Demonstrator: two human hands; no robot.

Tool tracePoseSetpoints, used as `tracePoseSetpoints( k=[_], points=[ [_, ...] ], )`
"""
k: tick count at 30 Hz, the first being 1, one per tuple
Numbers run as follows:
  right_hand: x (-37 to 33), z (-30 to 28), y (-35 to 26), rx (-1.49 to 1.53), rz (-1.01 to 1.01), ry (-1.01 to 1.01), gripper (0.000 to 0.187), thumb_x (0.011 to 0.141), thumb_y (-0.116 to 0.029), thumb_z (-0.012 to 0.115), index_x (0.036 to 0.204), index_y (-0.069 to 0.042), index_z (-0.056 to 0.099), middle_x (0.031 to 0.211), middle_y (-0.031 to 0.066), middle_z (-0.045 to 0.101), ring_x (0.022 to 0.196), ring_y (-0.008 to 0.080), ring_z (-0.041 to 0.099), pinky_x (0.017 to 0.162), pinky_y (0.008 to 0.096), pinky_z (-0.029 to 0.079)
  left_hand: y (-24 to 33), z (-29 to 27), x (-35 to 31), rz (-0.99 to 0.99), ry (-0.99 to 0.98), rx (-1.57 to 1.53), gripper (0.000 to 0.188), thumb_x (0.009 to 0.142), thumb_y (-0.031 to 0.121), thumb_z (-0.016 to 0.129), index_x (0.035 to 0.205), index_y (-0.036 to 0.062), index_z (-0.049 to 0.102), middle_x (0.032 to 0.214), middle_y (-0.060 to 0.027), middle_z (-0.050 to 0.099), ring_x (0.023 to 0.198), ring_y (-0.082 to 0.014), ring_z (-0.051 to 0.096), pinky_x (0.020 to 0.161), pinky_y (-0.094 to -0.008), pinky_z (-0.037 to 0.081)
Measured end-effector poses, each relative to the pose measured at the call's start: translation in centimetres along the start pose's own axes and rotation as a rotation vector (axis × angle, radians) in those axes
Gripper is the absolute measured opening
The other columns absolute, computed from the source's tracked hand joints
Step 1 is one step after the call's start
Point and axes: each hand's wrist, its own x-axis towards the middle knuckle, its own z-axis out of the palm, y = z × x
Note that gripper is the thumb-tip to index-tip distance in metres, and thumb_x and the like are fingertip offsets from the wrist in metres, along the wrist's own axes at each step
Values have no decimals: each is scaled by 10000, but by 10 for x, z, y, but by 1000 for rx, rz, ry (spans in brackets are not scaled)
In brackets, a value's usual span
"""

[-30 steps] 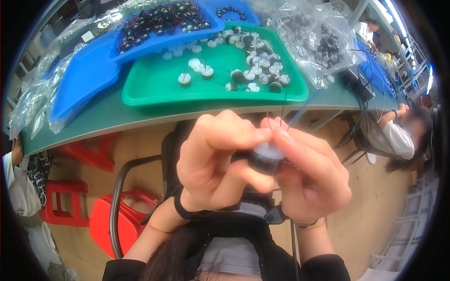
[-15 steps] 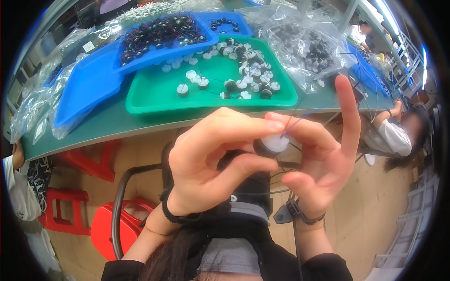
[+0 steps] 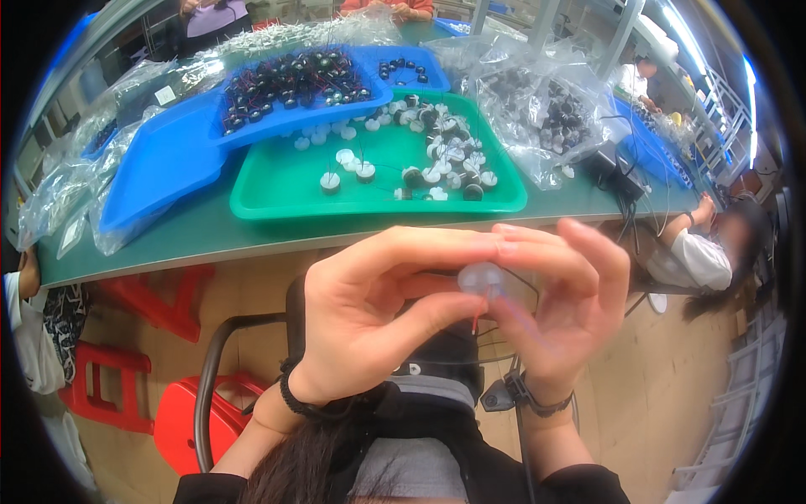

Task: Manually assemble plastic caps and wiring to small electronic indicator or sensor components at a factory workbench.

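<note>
In front of me I hold a small round part with a white cap (image 3: 480,277) and thin wires between both hands. My left hand (image 3: 361,302) pinches it between thumb and index finger. My right hand (image 3: 571,294) closes on it from the other side, thumb and fingertips at the cap; that hand is slightly blurred. A red wire (image 3: 476,323) hangs below the cap. The part's dark body is hidden by my fingers. Beyond my hands, a green tray (image 3: 285,202) on the table holds several similar white-capped round parts (image 3: 365,172), some with dark bodies.
Blue trays (image 3: 155,181) overlap the green one; one holds many dark round parts with wires (image 3: 294,84). Clear plastic bags (image 3: 546,92) lie behind. Red stools (image 3: 105,386) stand at left below the table (image 3: 201,239). Other people sit at right (image 3: 697,252) and across.
The part has been tilted, so its white cap now faces me and the red wire hangs down. My right index finger has folded down, and the right thumb has come up to the part.
</note>
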Motion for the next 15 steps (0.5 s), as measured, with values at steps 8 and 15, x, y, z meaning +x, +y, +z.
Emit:
tracePoseSetpoints(
  k=[8,15],
  points=[
    [0,-4,-4,77,76,-71,350,676,-16,718,1004,46,612,975,159,627,867,211,607,764,282,484,0,0,-5,118,-85,-83,296,741,-166,584,1024,-83,560,1021,-145,571,930,-206,598,788,-294,527],
    [-8,-3,-7,-14,-11,-33,359,643,-28,756,981,31,649,931,164,645,834,205,632,740,276,505,-6,-4,-6,258,-109,71,283,730,-176,587,999,-88,584,962,-154,591,870,-186,614,756,-274,527]
  ],
)
